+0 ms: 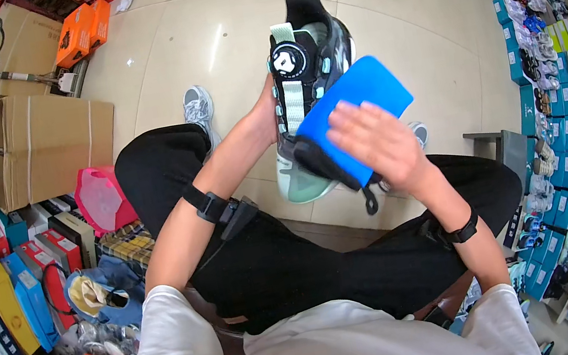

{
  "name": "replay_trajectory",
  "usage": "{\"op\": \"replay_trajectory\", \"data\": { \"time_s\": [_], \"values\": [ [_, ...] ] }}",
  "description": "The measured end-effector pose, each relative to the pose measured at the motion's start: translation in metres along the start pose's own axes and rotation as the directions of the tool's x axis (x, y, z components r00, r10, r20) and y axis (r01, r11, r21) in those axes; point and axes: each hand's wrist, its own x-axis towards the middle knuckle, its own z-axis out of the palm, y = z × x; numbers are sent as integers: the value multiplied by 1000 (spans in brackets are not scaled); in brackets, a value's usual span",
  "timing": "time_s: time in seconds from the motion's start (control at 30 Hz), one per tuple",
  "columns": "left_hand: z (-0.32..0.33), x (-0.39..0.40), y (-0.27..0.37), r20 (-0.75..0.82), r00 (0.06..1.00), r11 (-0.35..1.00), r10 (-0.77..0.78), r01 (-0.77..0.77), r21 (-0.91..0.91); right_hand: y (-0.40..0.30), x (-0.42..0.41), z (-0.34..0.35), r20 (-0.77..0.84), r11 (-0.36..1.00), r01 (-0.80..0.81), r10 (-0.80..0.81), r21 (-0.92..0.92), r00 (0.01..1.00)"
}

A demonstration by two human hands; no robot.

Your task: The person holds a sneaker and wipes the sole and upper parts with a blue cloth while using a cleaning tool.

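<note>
A black and pale green sneaker (pixel 293 90) with a round dial on its tongue is held out over the floor, its toe towards me. My left hand (pixel 268 109) grips the shoe's left side, its fingers mostly hidden behind it. My right hand (pixel 372 142) lies with extended fingers on a bright blue pad-like brush or cleaning mitt (pixel 376 87). That blue thing has a black edge and a small black loop, and it overlaps the right front of the shoe. Whether a strap holds it to my right hand I cannot tell.
Cardboard boxes (pixel 56 146), shoe boxes (pixel 29 302) and a pink bag (pixel 103 201) stand at the left. Two orange boxes (pixel 72 37) lie at the back left. Shelves of shoes and teal boxes (pixel 564 151) line the right side, near a grey stool or bench (pixel 507 152).
</note>
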Motion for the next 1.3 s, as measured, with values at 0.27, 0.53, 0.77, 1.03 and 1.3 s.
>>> {"op": "replay_trajectory", "data": {
  "time_s": [0.27, 0.53, 0.77, 1.03, 1.3],
  "values": [
    [32, 1, -10, -302, 953, 989, 13, 31, 142, 17, -8, 0, -155, 975, -212, 219, 64, 963],
    [34, 3, -1, -173, 978, 993, 115, -106, 60, -22, 4, 4, -17, 981, 184, -183, 65, 983],
    [18, -8, -9, -135, 991, 992, -11, 27, 124, 11, -1, -9, -22, 998, -60, 61, 37, 998],
    [11, -4, -18, -137, 989, 990, -54, 71, 120, 32, -9, -2, -270, 893, -435, 449, 113, 852],
    [14, -1, -12, -135, 991, 994, -6, 21, 109, -7, -2, 5, -65, 965, -124, 143, 233, 988]
  ]
}}
